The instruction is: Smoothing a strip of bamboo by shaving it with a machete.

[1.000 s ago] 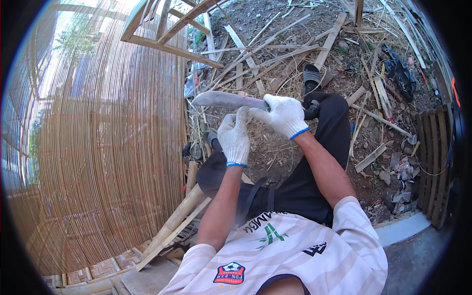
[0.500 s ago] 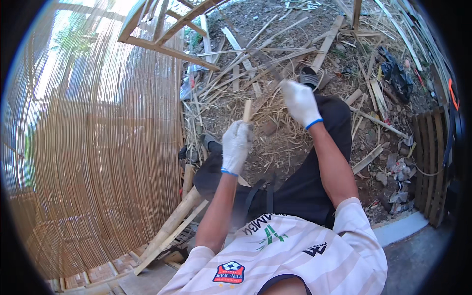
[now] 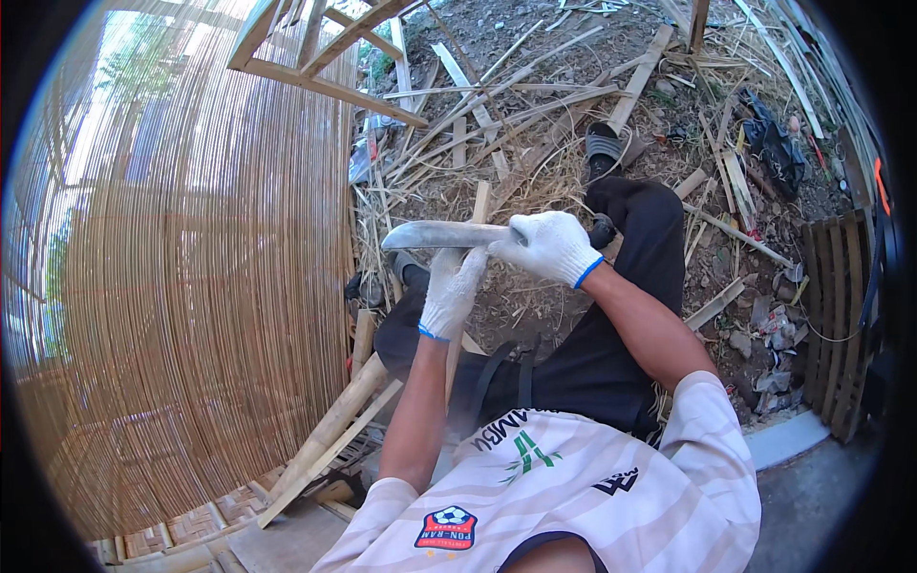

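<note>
Outdoor ground with bamboo scraps | right hand (image 3: 552, 246) again grips curved blade (image 3: 435, 235) atop bamboo strip (image 3: 475, 215) | left hand (image 3: 451, 291) closed on strip | blade back down, splitting stroke.

Both gloved hands, left (image 3: 451, 291) and right (image 3: 551, 246), clenched, close together.

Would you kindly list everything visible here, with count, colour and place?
blade: one, grey, curved, centre, across the stick
bamboo stick: one, tan, upright under the blade
slat screen: one, brown, fills the left side
wooden frame: one, tan, top left
bamboo offcuts: many, pale, strewn on the dirt above
sandal: one, dark, top centre
wooden pallet: one, brown, right edge
left hand: white glove, grip on the stick
right hand: white glove, grip on the blade's handle end
</note>
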Demonstrator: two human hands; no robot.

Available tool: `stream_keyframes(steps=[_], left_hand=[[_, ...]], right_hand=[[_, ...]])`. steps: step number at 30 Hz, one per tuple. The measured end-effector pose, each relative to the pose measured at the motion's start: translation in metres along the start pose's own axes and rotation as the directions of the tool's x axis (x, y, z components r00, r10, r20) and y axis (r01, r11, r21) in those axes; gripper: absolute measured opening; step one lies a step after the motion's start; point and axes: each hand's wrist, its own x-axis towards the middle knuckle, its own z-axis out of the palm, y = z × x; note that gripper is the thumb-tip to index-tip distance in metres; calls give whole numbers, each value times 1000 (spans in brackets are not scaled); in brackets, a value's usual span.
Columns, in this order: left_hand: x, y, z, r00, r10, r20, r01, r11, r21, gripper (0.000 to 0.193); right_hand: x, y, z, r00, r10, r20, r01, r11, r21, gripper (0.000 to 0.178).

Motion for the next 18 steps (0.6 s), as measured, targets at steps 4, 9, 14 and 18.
stream_keyframes(steps=[4, 9, 14, 18], left_hand=[[1, -4, -4, 998, -49, 28, 49, 999, -2, 28], [4, -15, -10, 994, 103, -18, -98, 977, 189, 28], [1, -5, -2, 995, 85, -61, -74, 985, 157, 27], [3, -4, 2, 994, -3, -113, 11, 997, 72, 26]], right_hand=[[0, 0, 4, 999, -6, -32, 5, 999, -31, 57], [1, -6, 2, 999, 25, -29, -26, 999, -39, 60], [2, -5, 7, 995, 34, -99, -39, 998, -44, 63], [3, -6, 5, 993, 47, -110, -52, 998, -42, 63]])
